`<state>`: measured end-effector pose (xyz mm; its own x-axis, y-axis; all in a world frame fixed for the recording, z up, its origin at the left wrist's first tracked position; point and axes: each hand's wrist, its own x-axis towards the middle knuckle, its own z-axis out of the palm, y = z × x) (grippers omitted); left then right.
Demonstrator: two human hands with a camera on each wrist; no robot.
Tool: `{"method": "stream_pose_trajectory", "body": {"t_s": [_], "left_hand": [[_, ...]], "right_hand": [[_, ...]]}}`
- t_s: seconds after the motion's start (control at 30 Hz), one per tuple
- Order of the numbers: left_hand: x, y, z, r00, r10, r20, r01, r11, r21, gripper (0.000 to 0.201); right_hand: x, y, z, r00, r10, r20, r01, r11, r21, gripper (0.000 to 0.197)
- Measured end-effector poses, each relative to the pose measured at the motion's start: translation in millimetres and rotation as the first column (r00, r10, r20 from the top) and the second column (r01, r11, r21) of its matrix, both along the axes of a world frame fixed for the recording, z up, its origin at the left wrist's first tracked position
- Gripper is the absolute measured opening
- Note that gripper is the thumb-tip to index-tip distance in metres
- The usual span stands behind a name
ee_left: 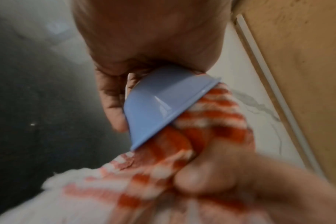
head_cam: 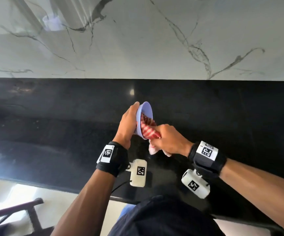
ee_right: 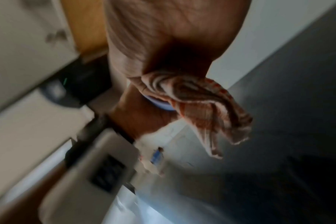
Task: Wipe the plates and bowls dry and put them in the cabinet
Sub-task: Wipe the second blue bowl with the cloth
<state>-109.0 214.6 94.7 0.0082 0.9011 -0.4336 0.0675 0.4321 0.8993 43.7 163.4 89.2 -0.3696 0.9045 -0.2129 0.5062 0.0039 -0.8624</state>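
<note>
A small light-blue bowl (head_cam: 145,110) is held on its side above the black counter, its mouth turned right. My left hand (head_cam: 128,124) grips it from behind, fingers curled round its outer wall (ee_left: 159,100). A red-and-white checked cloth (head_cam: 148,128) is stuffed into the bowl's mouth. My right hand (head_cam: 167,139) holds the bunched cloth in a fist and presses it into the bowl; a loose end hangs below the hand (ee_right: 211,109). In the left wrist view the cloth (ee_left: 205,124) fills the rim. The bowl's inside is mostly hidden by the cloth.
The black stone counter (head_cam: 223,116) spans the view, backed by a white marble wall (head_cam: 154,48). A dark wooden chair (head_cam: 15,217) stands below left of the counter's front edge. A wooden cabinet face (ee_left: 307,75) shows at the right of the left wrist view.
</note>
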Motion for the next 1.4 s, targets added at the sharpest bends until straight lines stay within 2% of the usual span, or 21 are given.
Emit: {"method": "stream_pose_trajectory", "body": {"t_s": [0.07, 0.13, 0.2, 0.27, 0.3, 0.37, 0.4, 0.43, 0.47, 0.57, 0.63, 0.7, 0.77, 0.83, 0.87, 0.93, 1.03, 1.1, 1.17, 1.27, 1.4], "left_hand": [[5, -5, -10, 0.998, 0.025, -0.061, -0.014, 0.985, 0.173, 0.031], [5, -7, -20, 0.983, -0.028, -0.181, 0.091, 0.932, 0.352, 0.027], [2, -10, -27, 0.964, -0.103, -0.244, 0.205, 0.876, 0.437, 0.037], [-1, -12, -29, 0.969, -0.141, -0.202, 0.225, 0.839, 0.495, 0.043], [-2, -13, -28, 0.973, -0.147, -0.178, 0.220, 0.824, 0.523, 0.044], [-4, -13, -29, 0.971, -0.145, -0.191, 0.231, 0.781, 0.580, 0.046], [-6, -12, -32, 0.967, -0.152, -0.203, 0.245, 0.767, 0.593, 0.048], [-7, -13, -32, 0.964, -0.170, -0.202, 0.258, 0.767, 0.587, 0.050], [-9, -11, -35, 0.961, -0.209, -0.180, 0.275, 0.774, 0.571, 0.053], [-9, -14, -32, 0.950, -0.311, -0.039, 0.289, 0.822, 0.491, 0.053], [-5, -15, -23, 0.936, -0.288, 0.203, 0.193, 0.902, 0.387, 0.041], [-2, -14, -13, 0.897, -0.204, 0.391, 0.089, 0.952, 0.293, 0.031], [0, -13, -6, 0.870, -0.138, 0.474, 0.034, 0.975, 0.221, 0.033], [1, -12, 3, 0.854, -0.097, 0.512, 0.021, 0.988, 0.151, 0.042], [2, -12, 7, 0.843, -0.083, 0.531, 0.030, 0.994, 0.107, 0.046], [3, -11, 10, 0.804, -0.070, 0.590, 0.066, 0.997, 0.029, 0.049], [2, -8, -1, 0.787, -0.039, 0.616, 0.077, 0.996, -0.036, 0.064], [2, -6, -8, 0.799, -0.047, 0.600, 0.099, 0.994, -0.055, 0.075], [3, -4, -13, 0.815, -0.038, 0.578, 0.100, 0.992, -0.075, 0.083], [1, -3, -19, 0.817, 0.036, 0.576, 0.003, 0.998, -0.066, 0.073], [-3, -5, -32, 0.833, 0.045, 0.551, -0.046, 0.999, -0.013, 0.063]], "right_hand": [[0, 2, 6, 0.949, -0.176, -0.262, 0.097, 0.952, -0.291, 0.016], [5, 6, 7, 0.802, -0.383, -0.459, 0.129, 0.860, -0.494, 0.041], [8, 6, 12, 0.608, -0.555, -0.568, 0.081, 0.755, -0.651, 0.049], [14, 9, 18, 0.413, -0.659, -0.628, 0.056, 0.707, -0.705, 0.043], [16, 11, 19, 0.344, -0.677, -0.651, 0.052, 0.706, -0.707, 0.042], [16, 13, 24, 0.249, -0.671, -0.698, 0.039, 0.727, -0.685, 0.041], [14, 14, 26, 0.233, -0.658, -0.716, 0.042, 0.743, -0.668, 0.040], [13, 14, 28, 0.241, -0.638, -0.731, 0.053, 0.761, -0.647, 0.037], [12, 15, 28, 0.286, -0.612, -0.737, 0.079, 0.782, -0.619, 0.035], [8, 15, 22, 0.556, -0.523, -0.646, 0.268, 0.848, -0.457, 0.025], [2, 12, 16, 0.724, -0.451, -0.522, 0.340, 0.892, -0.298, 0.024], [-3, 8, 11, 0.818, -0.359, -0.450, 0.311, 0.933, -0.180, 0.034], [-5, 6, 7, 0.881, -0.225, -0.416, 0.220, 0.974, -0.060, 0.038], [0, 7, 5, 0.982, -0.001, -0.190, 0.035, 0.984, 0.175, 0.042], [2, 9, 4, 0.996, 0.093, -0.001, -0.089, 0.951, 0.298, 0.050], [6, 17, -1, 0.939, 0.158, 0.306, -0.290, 0.842, 0.454, 0.082], [6, 20, -8, 0.904, 0.103, 0.415, -0.318, 0.811, 0.491, 0.089], [-2, 16, -5, 0.912, 0.042, 0.409, -0.245, 0.854, 0.459, 0.083], [-9, 12, 1, 0.936, -0.011, 0.351, -0.122, 0.928, 0.353, 0.061], [-15, 12, 7, 0.989, -0.030, 0.146, 0.001, 0.980, 0.197, 0.032], [-11, 16, 6, 0.996, -0.040, -0.084, 0.046, 0.997, 0.064, 0.020]]}}
